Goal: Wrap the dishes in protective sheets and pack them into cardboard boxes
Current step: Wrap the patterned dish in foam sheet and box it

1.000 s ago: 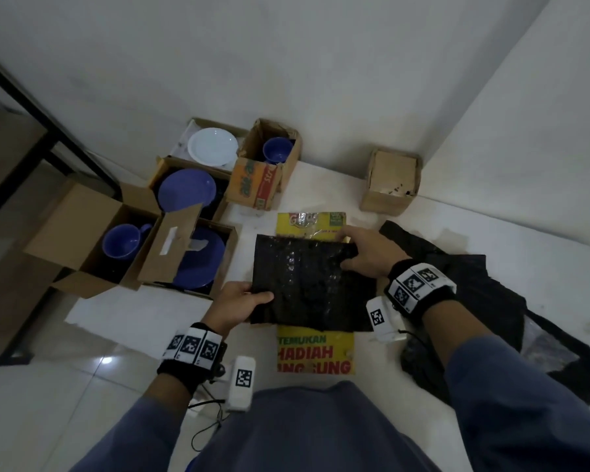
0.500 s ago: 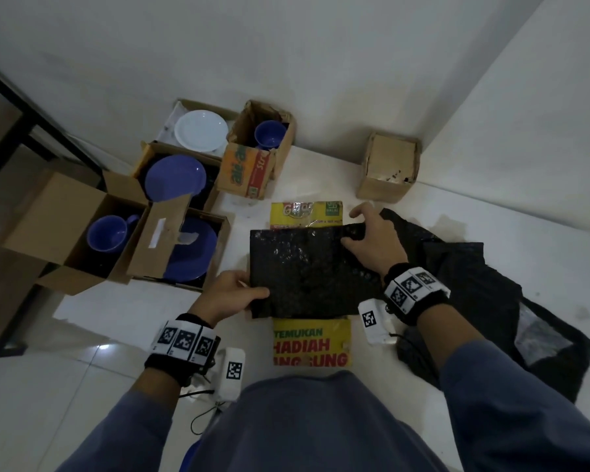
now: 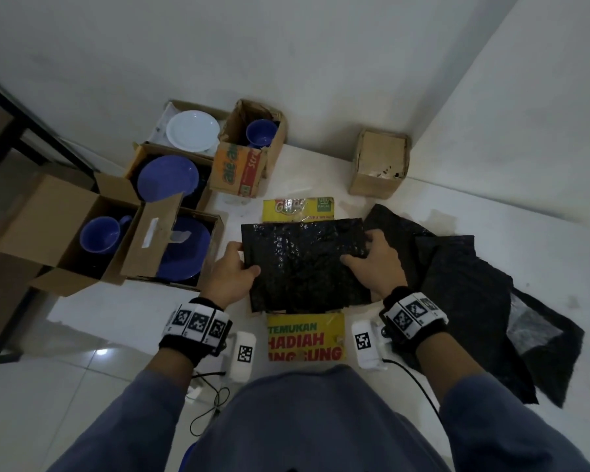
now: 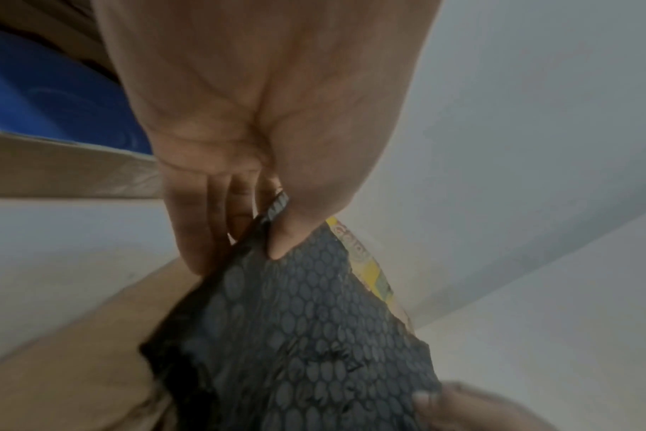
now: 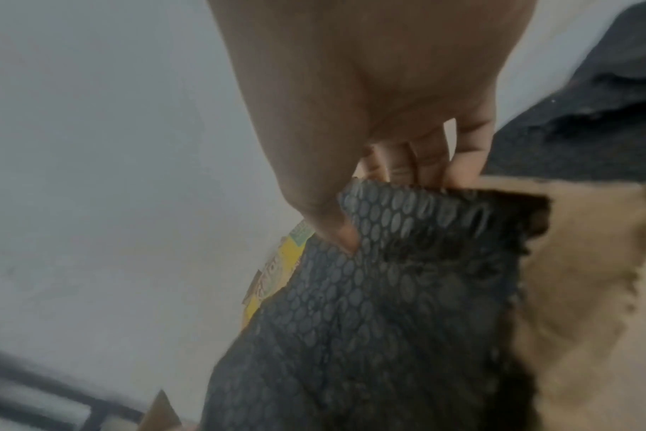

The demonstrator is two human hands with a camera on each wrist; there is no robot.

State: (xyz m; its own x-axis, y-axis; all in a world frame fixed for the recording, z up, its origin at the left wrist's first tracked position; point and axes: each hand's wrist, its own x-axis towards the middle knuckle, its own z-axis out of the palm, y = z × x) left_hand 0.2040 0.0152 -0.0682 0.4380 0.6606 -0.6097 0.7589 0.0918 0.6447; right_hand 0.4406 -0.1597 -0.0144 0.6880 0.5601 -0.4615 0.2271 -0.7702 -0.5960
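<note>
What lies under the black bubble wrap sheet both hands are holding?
Under the black bubble wrap sheet lies a yellow printed cardboard, showing beyond its near and far edges. The left hand and right hand pinch the sheet's sides. Whether a dish lies beneath is hidden.

The black bubble-wrap sheet (image 3: 304,264) is covering the middle of the yellow printed cardboard box (image 3: 305,342), hiding its contents. At nine o'clock, a brown flap is partly masking the blue plate (image 3: 184,248).
</note>
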